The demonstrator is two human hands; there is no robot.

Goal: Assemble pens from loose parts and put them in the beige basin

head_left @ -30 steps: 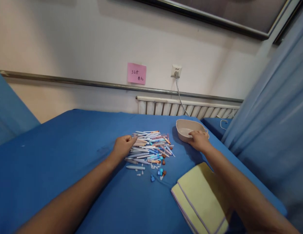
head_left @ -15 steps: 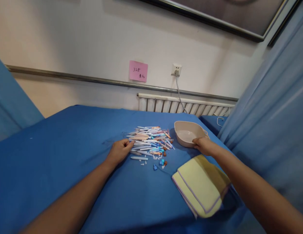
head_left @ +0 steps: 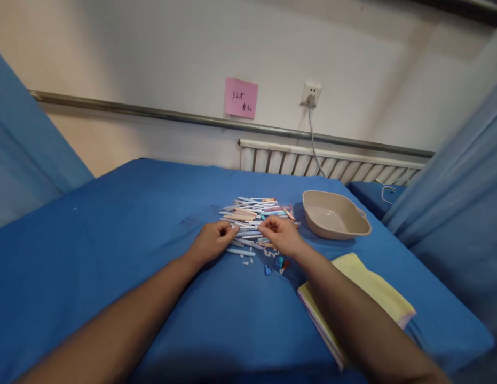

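Note:
Pen parts [head_left: 244, 213] lie in a loose pile on the blue-covered table, with white, grey, orange and light blue pieces. My left hand [head_left: 212, 241] is at the pile's left side, thumb and fingers pinched on one end of a thin white pen part [head_left: 249, 228]. Facing it, my right hand [head_left: 284, 234] pinches the other end, above the pile's right side. Both hands cover some of the pieces. Close in front are a light blue pen barrel [head_left: 242, 252], tiny white bits [head_left: 268, 253] and small blue clip-like parts [head_left: 268, 270].
A beige basin [head_left: 332, 216] stands right of the pile. Partly under my right forearm lies a folded yellow cloth [head_left: 368, 282]. Behind the blue table cover [head_left: 160, 197] are a radiator [head_left: 288, 160] and a plugged-in cable [head_left: 312, 133]. Blue curtains [head_left: 468, 181] hang at both sides.
My right hand has let go of the basin's rim and moved left to the pile, opposite my left hand. My left hand stays at the pile. The view has shifted slightly.

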